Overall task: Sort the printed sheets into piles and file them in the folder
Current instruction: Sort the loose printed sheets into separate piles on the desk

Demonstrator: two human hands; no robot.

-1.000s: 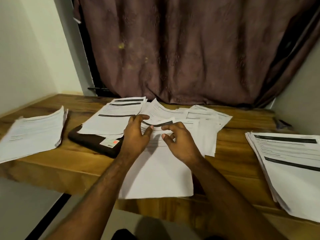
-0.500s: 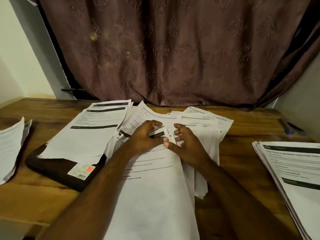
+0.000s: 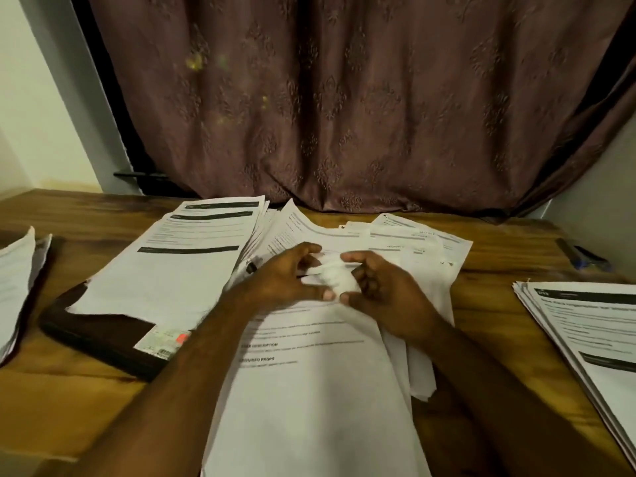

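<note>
both hands, left hand (image 3: 289,280) and right hand (image 3: 382,290), are now crumpling the small paper scrap (image 3: 332,277) they were flattening; i'm judging it discarded, not sorted.

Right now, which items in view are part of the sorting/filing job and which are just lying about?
Job:
- left hand and right hand, both holding a small crumpled bit of paper
- middle sheets
- left-centre pile
- right pile
- far-left pile
- dark folder

Lying about:
- pens
- curtain
- wooden table
</note>
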